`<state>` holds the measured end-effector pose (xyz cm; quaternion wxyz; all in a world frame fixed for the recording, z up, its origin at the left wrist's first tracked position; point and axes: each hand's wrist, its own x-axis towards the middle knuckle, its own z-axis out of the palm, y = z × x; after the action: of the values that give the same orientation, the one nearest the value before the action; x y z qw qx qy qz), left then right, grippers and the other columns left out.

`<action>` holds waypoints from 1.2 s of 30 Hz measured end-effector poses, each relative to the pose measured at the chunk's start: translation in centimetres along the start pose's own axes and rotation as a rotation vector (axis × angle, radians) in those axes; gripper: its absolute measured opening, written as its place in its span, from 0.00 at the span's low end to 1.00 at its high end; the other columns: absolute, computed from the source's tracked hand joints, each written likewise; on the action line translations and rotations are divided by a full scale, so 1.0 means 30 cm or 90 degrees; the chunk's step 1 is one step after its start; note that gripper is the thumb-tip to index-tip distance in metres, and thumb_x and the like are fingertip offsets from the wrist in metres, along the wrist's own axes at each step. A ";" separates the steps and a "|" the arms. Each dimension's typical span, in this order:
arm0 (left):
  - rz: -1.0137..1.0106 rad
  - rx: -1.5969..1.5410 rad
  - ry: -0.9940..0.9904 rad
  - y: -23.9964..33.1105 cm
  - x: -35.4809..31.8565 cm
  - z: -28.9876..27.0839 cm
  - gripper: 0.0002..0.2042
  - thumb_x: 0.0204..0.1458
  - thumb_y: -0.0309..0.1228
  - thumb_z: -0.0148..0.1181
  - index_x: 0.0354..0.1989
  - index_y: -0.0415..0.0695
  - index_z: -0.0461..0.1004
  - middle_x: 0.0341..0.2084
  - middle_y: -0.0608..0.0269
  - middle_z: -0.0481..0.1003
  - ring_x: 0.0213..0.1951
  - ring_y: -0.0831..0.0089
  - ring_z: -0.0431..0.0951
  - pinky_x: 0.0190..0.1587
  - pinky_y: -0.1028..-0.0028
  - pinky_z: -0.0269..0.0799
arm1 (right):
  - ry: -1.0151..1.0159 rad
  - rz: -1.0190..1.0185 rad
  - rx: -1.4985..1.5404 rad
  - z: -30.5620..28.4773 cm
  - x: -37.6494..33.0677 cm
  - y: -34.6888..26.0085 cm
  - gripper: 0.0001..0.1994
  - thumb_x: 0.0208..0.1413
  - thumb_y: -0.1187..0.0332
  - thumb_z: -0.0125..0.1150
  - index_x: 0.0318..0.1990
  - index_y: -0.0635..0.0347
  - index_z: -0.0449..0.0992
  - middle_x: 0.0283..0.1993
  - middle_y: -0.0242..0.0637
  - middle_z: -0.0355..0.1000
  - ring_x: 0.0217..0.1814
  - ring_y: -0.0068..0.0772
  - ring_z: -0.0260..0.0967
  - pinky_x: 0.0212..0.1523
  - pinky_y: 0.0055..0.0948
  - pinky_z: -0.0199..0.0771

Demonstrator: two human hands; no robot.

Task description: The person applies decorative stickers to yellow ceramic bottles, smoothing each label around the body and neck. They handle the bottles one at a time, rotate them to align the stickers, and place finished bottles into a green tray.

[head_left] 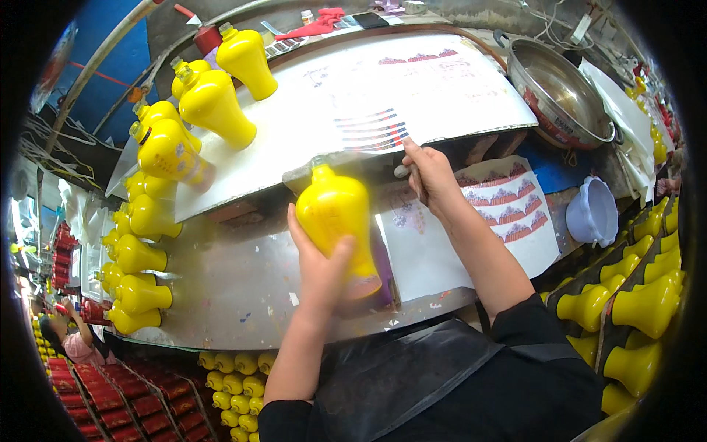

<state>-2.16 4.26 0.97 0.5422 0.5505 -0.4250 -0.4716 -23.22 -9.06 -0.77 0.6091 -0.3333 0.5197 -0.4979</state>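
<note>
My left hand [322, 269] is wrapped round the lower side of a glossy yellow bottle [335, 208], upright with its neck at the top. A pinkish printed band runs round the bottle's base. My right hand [433, 177] is closed around a small tool with a pale rounded end [401, 171]; the rest of it is hidden in the palm. Thumb and forefinger of that hand meet at the right ends of thin dark-and-red striped decal strips [372, 131] on the white board [294, 125]. Whether they grip a strip cannot be made out.
Several yellow bottles [213, 107] stand along the board's left, others [143, 254] at the table's left edge. A sheet of red-purple decals [508, 199] lies right of my arm. Beyond are a metal pan [560, 85], a lilac tub [592, 212] and racked bottles [641, 306]. Another person [74, 339] sits far left.
</note>
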 end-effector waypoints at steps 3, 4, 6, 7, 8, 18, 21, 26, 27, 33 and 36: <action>0.010 0.061 0.014 0.017 -0.003 0.004 0.52 0.52 0.32 0.65 0.79 0.44 0.32 0.64 0.42 0.64 0.63 0.54 0.70 0.66 0.60 0.66 | 0.030 -0.004 0.053 0.053 0.008 -0.006 0.18 0.63 0.54 0.64 0.30 0.60 0.71 0.17 0.29 0.62 0.14 0.21 0.56 0.14 0.24 0.51; 0.013 0.067 0.015 0.018 -0.001 0.001 0.52 0.52 0.32 0.65 0.79 0.44 0.32 0.64 0.42 0.64 0.63 0.54 0.70 0.66 0.60 0.66 | 0.028 -0.007 0.070 0.065 0.003 -0.007 0.18 0.64 0.55 0.63 0.31 0.59 0.69 0.12 0.25 0.56 0.10 0.20 0.51 0.11 0.23 0.46; 0.010 0.061 0.011 0.013 0.002 -0.008 0.52 0.52 0.33 0.65 0.79 0.43 0.32 0.64 0.41 0.64 0.64 0.53 0.69 0.66 0.61 0.66 | 0.042 -0.005 0.071 0.073 -0.014 -0.007 0.15 0.65 0.59 0.62 0.33 0.61 0.72 0.14 0.27 0.60 0.10 0.19 0.53 0.12 0.22 0.50; 0.026 0.069 0.009 0.008 0.003 -0.015 0.52 0.52 0.33 0.65 0.79 0.43 0.32 0.65 0.41 0.64 0.64 0.53 0.69 0.66 0.60 0.65 | 0.045 -0.005 0.070 0.070 -0.024 -0.007 0.13 0.65 0.61 0.62 0.34 0.62 0.73 0.16 0.27 0.62 0.11 0.19 0.53 0.13 0.22 0.52; 0.029 0.070 0.005 0.003 0.004 -0.022 0.52 0.53 0.33 0.65 0.79 0.43 0.31 0.65 0.42 0.64 0.64 0.53 0.69 0.66 0.60 0.65 | 0.037 0.000 0.068 0.065 -0.033 -0.007 0.12 0.65 0.63 0.61 0.35 0.63 0.74 0.17 0.28 0.64 0.11 0.19 0.54 0.13 0.21 0.54; 0.566 0.498 0.086 0.107 0.026 -0.023 0.29 0.56 0.34 0.66 0.66 0.39 0.68 0.64 0.46 0.68 0.67 0.49 0.66 0.70 0.55 0.58 | 0.165 -0.565 -0.561 -0.019 -0.063 -0.019 0.12 0.65 0.67 0.58 0.50 0.60 0.83 0.35 0.47 0.80 0.26 0.33 0.77 0.29 0.28 0.76; 0.586 0.613 -0.028 0.182 0.081 0.050 0.19 0.52 0.30 0.66 0.52 0.37 0.78 0.52 0.50 0.77 0.59 0.49 0.73 0.66 0.54 0.63 | 0.139 -0.564 -0.786 -0.014 -0.067 -0.024 0.15 0.61 0.70 0.57 0.54 0.55 0.81 0.34 0.47 0.78 0.30 0.47 0.77 0.32 0.40 0.78; 0.628 0.745 -0.118 0.250 0.230 0.159 0.12 0.51 0.31 0.65 0.43 0.38 0.80 0.40 0.55 0.79 0.48 0.56 0.77 0.60 0.56 0.66 | 0.119 -0.572 -0.861 -0.004 -0.083 -0.031 0.20 0.55 0.72 0.56 0.56 0.52 0.80 0.31 0.45 0.78 0.29 0.48 0.78 0.33 0.44 0.80; 0.613 0.799 -0.134 0.254 0.255 0.174 0.12 0.52 0.31 0.64 0.42 0.38 0.80 0.39 0.55 0.79 0.48 0.56 0.77 0.59 0.57 0.66 | 0.109 -0.581 -0.852 -0.006 -0.085 -0.035 0.20 0.55 0.72 0.56 0.56 0.53 0.80 0.31 0.45 0.78 0.30 0.48 0.78 0.33 0.44 0.80; 0.490 1.035 -0.250 0.253 0.311 0.220 0.14 0.53 0.39 0.65 0.40 0.40 0.83 0.38 0.56 0.80 0.49 0.58 0.76 0.59 0.60 0.66 | 0.075 -0.587 -0.835 -0.034 -0.065 -0.067 0.19 0.55 0.72 0.57 0.56 0.53 0.80 0.31 0.46 0.77 0.30 0.50 0.78 0.33 0.45 0.79; 0.456 1.071 -0.275 0.259 0.331 0.233 0.16 0.53 0.40 0.65 0.43 0.41 0.83 0.40 0.56 0.80 0.51 0.58 0.75 0.60 0.61 0.65 | 0.100 -0.583 -0.849 -0.033 -0.046 -0.073 0.18 0.57 0.71 0.59 0.55 0.51 0.81 0.29 0.44 0.76 0.29 0.48 0.76 0.31 0.44 0.77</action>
<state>-6.76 -7.24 8.37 -0.0113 0.4986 -0.8617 0.0933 -24.70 -8.24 1.43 -0.0198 -0.7698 0.5605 -0.3049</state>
